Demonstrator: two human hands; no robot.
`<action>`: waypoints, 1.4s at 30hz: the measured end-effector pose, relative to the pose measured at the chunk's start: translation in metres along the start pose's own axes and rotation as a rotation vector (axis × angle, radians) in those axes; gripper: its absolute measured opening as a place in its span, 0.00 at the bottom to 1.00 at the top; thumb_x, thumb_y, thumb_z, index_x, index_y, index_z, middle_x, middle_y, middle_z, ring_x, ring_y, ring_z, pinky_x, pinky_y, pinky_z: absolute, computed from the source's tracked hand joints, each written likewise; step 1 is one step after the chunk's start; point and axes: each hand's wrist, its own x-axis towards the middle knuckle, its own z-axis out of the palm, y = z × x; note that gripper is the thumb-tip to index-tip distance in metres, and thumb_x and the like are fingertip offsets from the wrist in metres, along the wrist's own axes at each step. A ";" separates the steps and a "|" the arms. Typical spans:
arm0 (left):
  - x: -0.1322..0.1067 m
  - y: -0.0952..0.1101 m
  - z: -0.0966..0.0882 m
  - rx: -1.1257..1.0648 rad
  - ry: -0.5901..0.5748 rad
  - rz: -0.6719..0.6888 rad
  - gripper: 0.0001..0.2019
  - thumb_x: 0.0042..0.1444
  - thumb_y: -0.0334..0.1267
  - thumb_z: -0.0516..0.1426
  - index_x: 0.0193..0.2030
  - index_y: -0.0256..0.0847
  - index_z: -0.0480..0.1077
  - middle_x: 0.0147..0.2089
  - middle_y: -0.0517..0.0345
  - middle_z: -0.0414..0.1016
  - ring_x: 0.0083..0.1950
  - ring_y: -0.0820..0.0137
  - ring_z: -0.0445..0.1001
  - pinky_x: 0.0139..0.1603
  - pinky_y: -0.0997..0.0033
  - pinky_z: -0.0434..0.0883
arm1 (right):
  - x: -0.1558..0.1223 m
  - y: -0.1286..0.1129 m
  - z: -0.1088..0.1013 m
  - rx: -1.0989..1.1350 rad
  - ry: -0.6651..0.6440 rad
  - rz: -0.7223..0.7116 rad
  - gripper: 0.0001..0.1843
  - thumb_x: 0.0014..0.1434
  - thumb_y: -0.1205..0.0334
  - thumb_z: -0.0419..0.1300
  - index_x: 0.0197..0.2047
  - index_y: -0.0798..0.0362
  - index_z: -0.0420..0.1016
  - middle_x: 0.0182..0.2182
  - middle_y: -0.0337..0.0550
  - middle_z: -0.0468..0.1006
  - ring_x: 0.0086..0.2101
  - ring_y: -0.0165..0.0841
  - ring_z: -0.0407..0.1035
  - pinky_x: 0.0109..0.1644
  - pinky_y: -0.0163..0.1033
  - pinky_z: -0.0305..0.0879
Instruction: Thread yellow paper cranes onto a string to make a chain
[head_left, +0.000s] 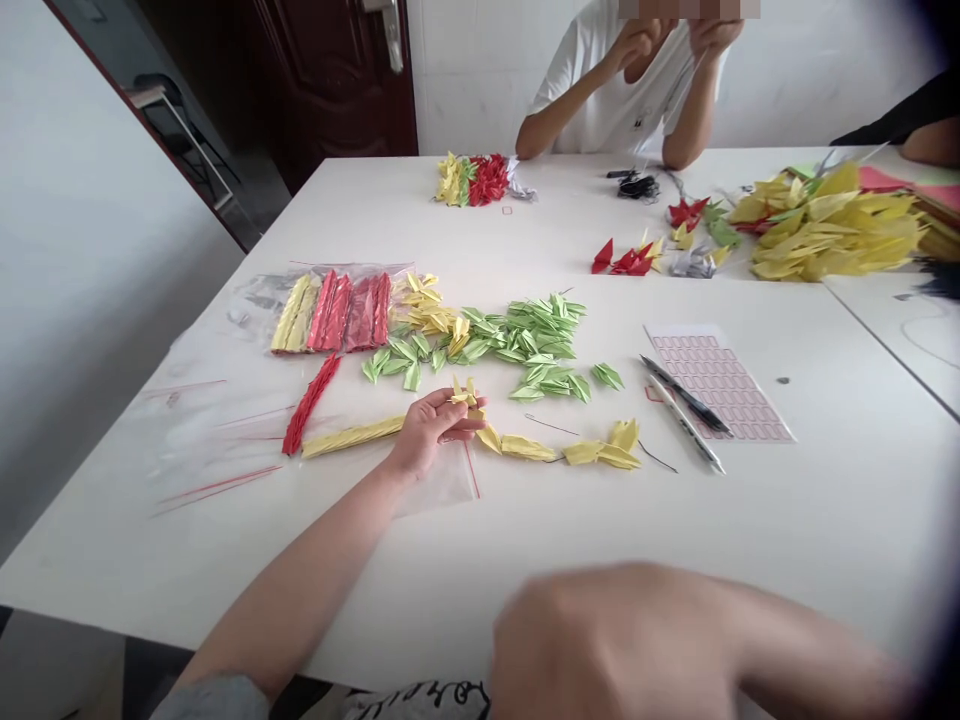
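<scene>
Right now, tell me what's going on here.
A person's left hand touches a small yellow paper crane, beside a row of yellow cranes; the blurred right hand is over the white table. Loose green cranes and bagged red cranes lie ahead. Across it, a seated co-worker holds both hands at their face.

We see the left hand [431, 430] touching a small yellow paper crane [463, 395] — just beside it lies a row of yellow cranes [529, 448] on the white table [750, 560], and a pile of green cranes [480, 345] is near. The right hand [622, 650] is blurred close to us — we cannot tell if it holds something.
</scene>
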 end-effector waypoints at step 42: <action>-0.004 -0.023 0.008 0.530 0.055 0.610 0.16 0.53 0.24 0.56 0.45 0.41 0.79 0.45 0.51 0.74 0.43 0.71 0.76 0.38 0.76 0.74 | -0.002 0.130 -0.007 -0.653 1.030 0.039 0.10 0.63 0.70 0.57 0.46 0.47 0.68 0.34 0.41 0.79 0.36 0.37 0.74 0.43 0.45 0.72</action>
